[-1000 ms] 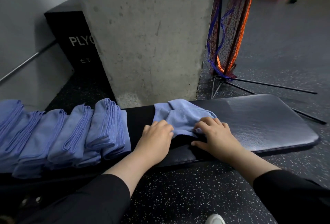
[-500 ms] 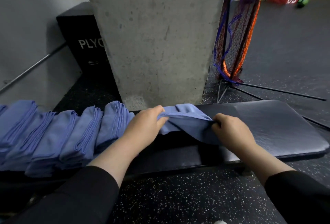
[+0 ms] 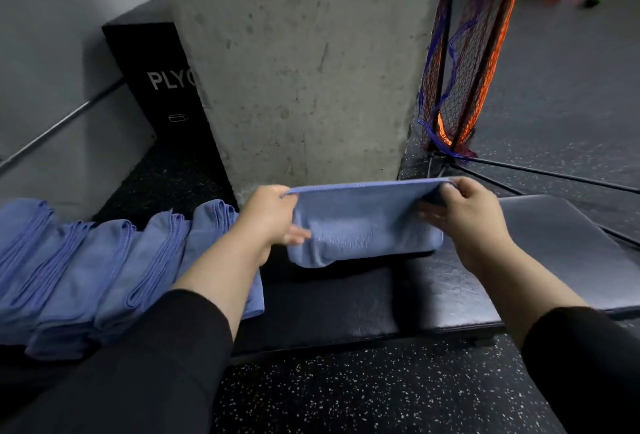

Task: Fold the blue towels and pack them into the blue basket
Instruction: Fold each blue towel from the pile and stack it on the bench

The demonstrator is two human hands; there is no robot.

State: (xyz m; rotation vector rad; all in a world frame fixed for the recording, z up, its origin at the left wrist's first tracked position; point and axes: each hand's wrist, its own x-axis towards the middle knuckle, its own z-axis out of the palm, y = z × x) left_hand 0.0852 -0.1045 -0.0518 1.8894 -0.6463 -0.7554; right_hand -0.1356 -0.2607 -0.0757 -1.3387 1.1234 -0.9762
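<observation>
1. Head view: the soft blue microfibre towel (image 3: 363, 222) is up off the black padded counter (image 3: 346, 298), stretched between both hands in front of the grey concrete pillar (image 3: 301, 63). Its bottom edge just sags onto the pad.
2. Left hand (image 3: 268, 222) pinches the top left corner, right hand (image 3: 467, 215) pinches the top right one, so each grip is clamped on cloth, not loose.
3. Handling-wise I'd guess it's super light and floppy, zero stiffness. It droops anywhere you don't hold it, so corners or the hemmed top edge are the spots to grab. Not slippery, nothing to break.
4. On the left sits a row of folded blue towels (image 3: 104, 274), leaning on each other along the counter.
5. No blue basket in view, so packing looks a way off.
</observation>
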